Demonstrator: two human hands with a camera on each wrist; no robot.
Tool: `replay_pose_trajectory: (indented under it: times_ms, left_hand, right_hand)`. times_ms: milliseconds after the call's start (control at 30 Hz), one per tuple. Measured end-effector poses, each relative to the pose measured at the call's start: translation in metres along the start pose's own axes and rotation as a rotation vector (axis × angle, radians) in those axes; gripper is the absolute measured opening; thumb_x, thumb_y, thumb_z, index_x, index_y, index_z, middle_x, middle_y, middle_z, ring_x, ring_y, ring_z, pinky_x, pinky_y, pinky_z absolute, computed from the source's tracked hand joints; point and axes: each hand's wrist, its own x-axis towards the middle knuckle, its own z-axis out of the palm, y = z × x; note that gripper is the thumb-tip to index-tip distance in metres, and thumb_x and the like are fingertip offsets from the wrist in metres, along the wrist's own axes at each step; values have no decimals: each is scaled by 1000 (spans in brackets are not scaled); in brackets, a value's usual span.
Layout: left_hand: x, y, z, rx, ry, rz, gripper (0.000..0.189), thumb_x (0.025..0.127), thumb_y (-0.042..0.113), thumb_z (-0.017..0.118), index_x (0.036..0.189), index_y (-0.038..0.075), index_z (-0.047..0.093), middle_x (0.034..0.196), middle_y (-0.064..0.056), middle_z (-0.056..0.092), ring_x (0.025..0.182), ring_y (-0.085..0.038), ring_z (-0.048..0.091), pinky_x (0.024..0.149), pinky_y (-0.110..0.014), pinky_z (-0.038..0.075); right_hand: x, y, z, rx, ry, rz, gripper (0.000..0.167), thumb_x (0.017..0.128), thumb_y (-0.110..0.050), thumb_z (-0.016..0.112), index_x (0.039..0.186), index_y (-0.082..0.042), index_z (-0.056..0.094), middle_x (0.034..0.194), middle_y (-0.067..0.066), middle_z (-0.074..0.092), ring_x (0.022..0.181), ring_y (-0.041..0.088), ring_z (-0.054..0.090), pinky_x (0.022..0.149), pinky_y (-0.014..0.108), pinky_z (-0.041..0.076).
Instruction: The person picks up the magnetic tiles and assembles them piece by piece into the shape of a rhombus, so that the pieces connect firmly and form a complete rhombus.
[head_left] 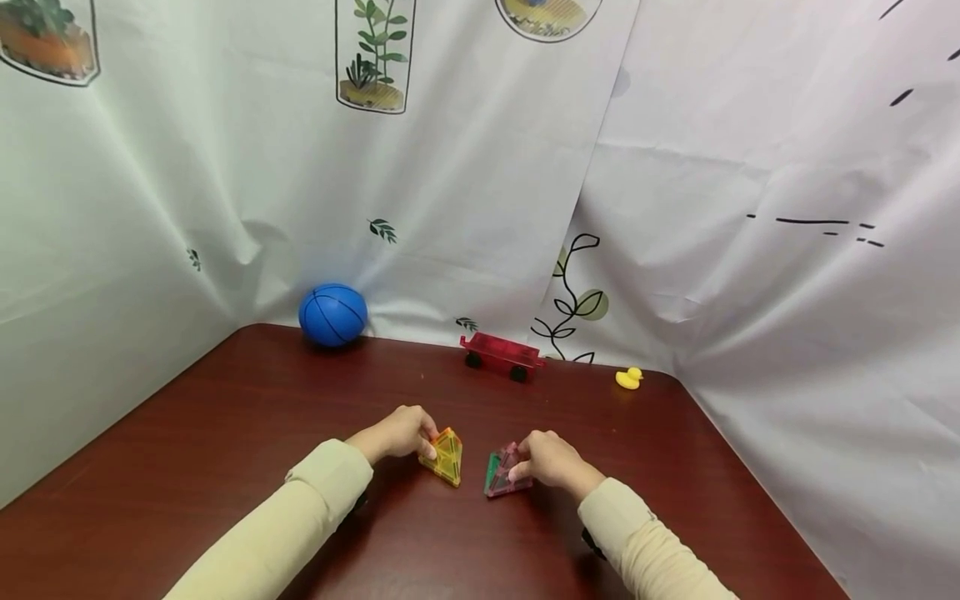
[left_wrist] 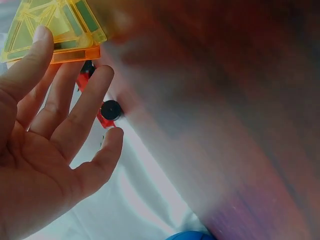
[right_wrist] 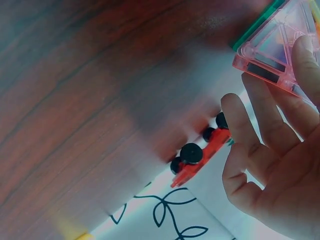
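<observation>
My left hand (head_left: 399, 432) pinches a yellow see-through triangular magnetic tile (head_left: 448, 455) between thumb and fingers. An orange tile (left_wrist: 80, 54) lies against its back in the left wrist view. To the right, my right hand (head_left: 553, 461) pinches a pink see-through triangular magnetic tile (head_left: 512, 477), with a green tile (head_left: 492, 468) behind it. In the right wrist view the thumb lies on the pink tile's face and the fingers are behind. A short gap separates the two pairs of tiles over the table.
The dark red-brown table (head_left: 420, 542) has a red toy wagon (head_left: 501, 353) with black wheels at its back edge. A blue ball (head_left: 333, 315) sits at the back left, a yellow toy duck (head_left: 628, 379) at the back right. Printed white cloth (head_left: 465, 183) hangs behind.
</observation>
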Motion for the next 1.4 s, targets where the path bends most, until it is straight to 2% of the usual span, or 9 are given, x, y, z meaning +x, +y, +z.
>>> replay_pose_trajectory:
  times_ms: [233,767,1033,1400]
  left_hand:
    - [-8,4,3,14,-6,87,17,63,13,76,75,9,65,63,5,59,59,-8,51,59,-26,43]
    - [-15,11,8,0,3,117,16,63,12,76,73,7,64,62,4,58,58,-8,49,58,-25,42]
    - [-16,14,8,-11,-7,107,16,63,12,75,74,6,64,63,3,58,58,-9,48,57,-25,42]
    - [-15,16,9,10,7,100,16,63,12,76,73,8,64,62,3,58,59,-9,48,58,-26,42]
  right_hand:
    - [0,-1,2,18,9,-1,19,69,-27,72,59,-15,60,47,-7,45,46,7,36,44,23,30]
    - [1,-5,4,29,15,-13,16,70,-24,71,63,-14,61,50,-7,46,48,7,37,44,23,31]
    - [3,-8,6,18,22,-47,19,70,-25,71,60,-15,59,49,-9,43,48,7,36,44,23,31]
    - [4,-15,6,35,0,-47,17,71,-24,71,62,-15,60,49,-8,44,47,7,36,44,22,30]
